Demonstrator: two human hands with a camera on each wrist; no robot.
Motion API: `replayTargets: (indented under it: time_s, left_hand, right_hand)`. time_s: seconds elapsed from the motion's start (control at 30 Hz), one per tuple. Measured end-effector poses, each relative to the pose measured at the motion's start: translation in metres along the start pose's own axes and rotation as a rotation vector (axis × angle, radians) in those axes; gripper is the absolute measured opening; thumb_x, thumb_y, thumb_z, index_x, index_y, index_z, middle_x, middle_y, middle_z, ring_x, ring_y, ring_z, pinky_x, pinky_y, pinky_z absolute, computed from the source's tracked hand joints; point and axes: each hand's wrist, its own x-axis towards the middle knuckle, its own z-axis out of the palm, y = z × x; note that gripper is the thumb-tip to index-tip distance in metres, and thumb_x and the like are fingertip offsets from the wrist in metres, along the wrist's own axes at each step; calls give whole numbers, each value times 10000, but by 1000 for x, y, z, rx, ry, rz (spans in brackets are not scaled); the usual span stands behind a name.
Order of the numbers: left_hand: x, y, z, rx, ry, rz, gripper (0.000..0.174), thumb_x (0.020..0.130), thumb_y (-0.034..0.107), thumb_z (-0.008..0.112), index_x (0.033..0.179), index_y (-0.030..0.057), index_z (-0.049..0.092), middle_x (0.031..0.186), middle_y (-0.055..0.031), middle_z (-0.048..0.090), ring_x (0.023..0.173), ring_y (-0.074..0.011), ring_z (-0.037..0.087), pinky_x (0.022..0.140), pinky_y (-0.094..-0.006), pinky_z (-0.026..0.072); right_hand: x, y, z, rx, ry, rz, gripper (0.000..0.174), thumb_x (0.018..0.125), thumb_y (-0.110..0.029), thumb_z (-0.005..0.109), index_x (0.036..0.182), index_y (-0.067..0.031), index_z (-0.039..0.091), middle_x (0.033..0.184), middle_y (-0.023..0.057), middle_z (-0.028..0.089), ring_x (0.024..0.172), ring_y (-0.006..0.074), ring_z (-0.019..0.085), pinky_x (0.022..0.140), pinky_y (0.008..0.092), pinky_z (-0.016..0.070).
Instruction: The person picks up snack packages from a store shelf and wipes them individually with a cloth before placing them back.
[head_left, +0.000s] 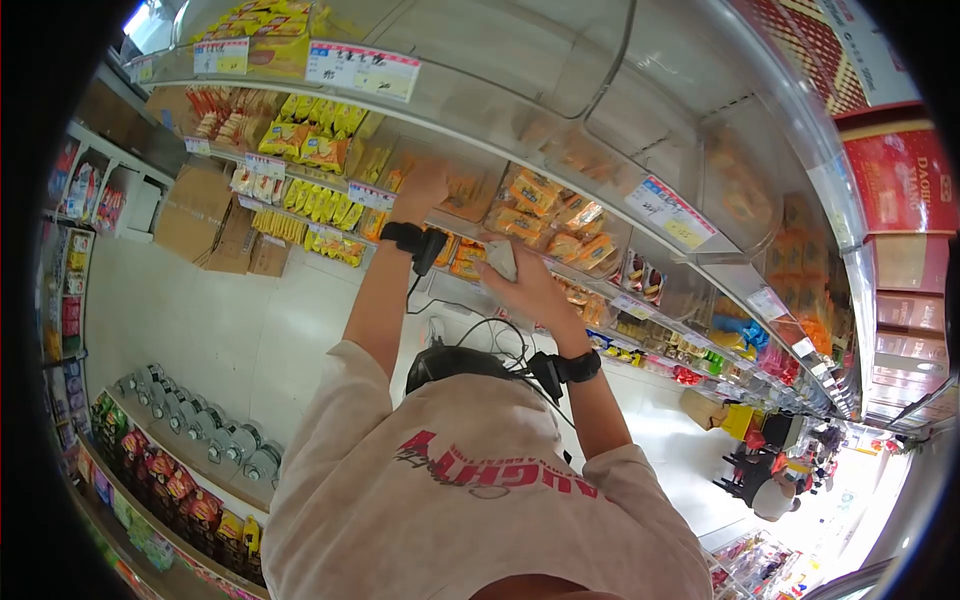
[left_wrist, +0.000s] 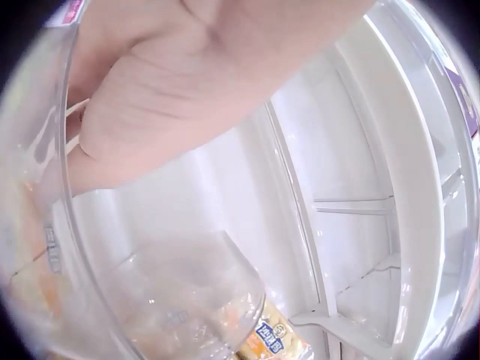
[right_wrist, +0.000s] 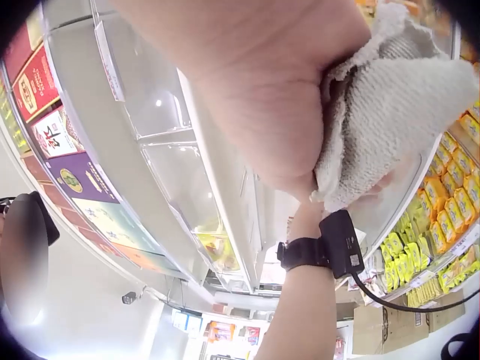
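Observation:
My right hand [head_left: 535,295] grips a grey-white cloth [right_wrist: 405,112], its folds bunched beside the palm in the right wrist view. In the head view the cloth sits in front of the clear-fronted snack shelf. Farther left, my left hand [head_left: 425,185] reaches into a clear plastic bin [head_left: 470,190] with orange-wrapped snacks. The left wrist view has that hand [left_wrist: 172,90] at the edge of a clear panel [left_wrist: 71,202]; its fingers are mostly hidden, and whether they grip anything I cannot tell. A wrapped snack [left_wrist: 274,334] lies below it.
Orange snack packs [head_left: 535,190] fill the neighbouring bin, and yellow packs [head_left: 310,135] lie to the left. Price tags [head_left: 362,72] line the shelf edges. Cardboard boxes [head_left: 205,215] stand on the floor at left. A loose black cable [head_left: 490,325] hangs before my body. Large bottles [head_left: 210,425] stand behind.

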Motion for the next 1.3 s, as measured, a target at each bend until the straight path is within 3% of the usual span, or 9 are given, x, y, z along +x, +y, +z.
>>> replayTargets:
  time_s: [0.1, 0.23, 0.37, 0.47, 0.57, 0.77, 0.97, 1.13, 1.3]
  left_hand:
    - [-8, 25, -36, -37, -203, -91, 139, 765, 27, 656, 896, -3, 694, 986, -258, 694, 968, -439, 663, 833, -499, 528]
    - [-29, 52, -44, 82, -46, 108, 340, 885, 97, 571, 1210, 21, 636, 1144, -265, 676, 1120, -478, 597, 960, -556, 492]
    - [-59, 110, -81, -228, -136, 181, 355, 975, 238, 645, 1244, 8, 622, 1201, -239, 671, 1155, -420, 618, 960, -474, 500]
    - [-84, 183, -123, -235, -326, 232, 311, 968, 104, 664, 1259, 2, 626, 1160, -199, 689, 1083, -302, 693, 931, -370, 532]
    - [-103, 234, -132, -288, -355, 339, 276, 953, 56, 667, 1222, -5, 652, 1109, -172, 713, 1044, -278, 699, 920, -360, 533]
    - [-123, 319, -123, -334, -460, 464, 257, 939, 31, 676, 1193, -4, 663, 1110, -152, 705, 1021, -275, 689, 923, -355, 522]
    - [-132, 378, -76, -548, -459, 312, 357, 928, 22, 704, 1282, 30, 658, 1164, -134, 692, 1040, -196, 690, 875, -329, 558]
    - [-135, 408, -37, -706, -566, 280, 173, 894, 8, 743, 1048, 7, 664, 960, -67, 680, 827, -121, 648, 707, -263, 515]
    - [-134, 431, -33, -535, -400, 464, 208, 850, -41, 765, 828, 9, 564, 776, 3, 568, 642, -60, 511, 573, -232, 402]
  right_hand:
    - [-17, 3, -13, 81, -12, 100, 667, 933, -379, 732, 1399, 16, 465, 1188, 255, 649, 1117, 318, 656, 960, 393, 501]
    - [-50, 12, -44, 360, -52, 283, 778, 939, -336, 746, 1504, 18, 346, 1299, 190, 610, 1230, 234, 568, 1058, 353, 437]
    - [-90, 0, -92, 341, 31, 148, 673, 944, -343, 743, 1425, 35, 461, 1164, 130, 664, 997, 196, 642, 900, 326, 509]
    - [-122, -17, -133, 331, 9, 183, 510, 987, -321, 689, 1321, 45, 568, 1046, 118, 697, 917, 201, 656, 839, 359, 515]
    - [-151, -13, -153, 289, 91, 107, 408, 1036, -320, 600, 1231, 38, 609, 912, 175, 671, 835, 249, 664, 771, 371, 516]
    - [-198, -5, -175, -61, 468, 47, 372, 1061, -285, 521, 1201, 47, 613, 1026, 283, 666, 931, 454, 652, 800, 476, 520]
    - [-238, 23, -191, 186, 606, 91, 403, 1091, -302, 452, 1219, 48, 607, 1118, 268, 642, 1007, 420, 635, 872, 441, 504]
    - [-261, 7, -209, 540, 363, 178, 439, 1102, -344, 452, 1300, 25, 581, 1012, 167, 668, 832, 237, 626, 767, 366, 513]
    - [-264, 3, -209, 487, 441, -104, 400, 1038, -300, 593, 1288, 13, 588, 959, 158, 673, 809, 244, 631, 757, 368, 512]
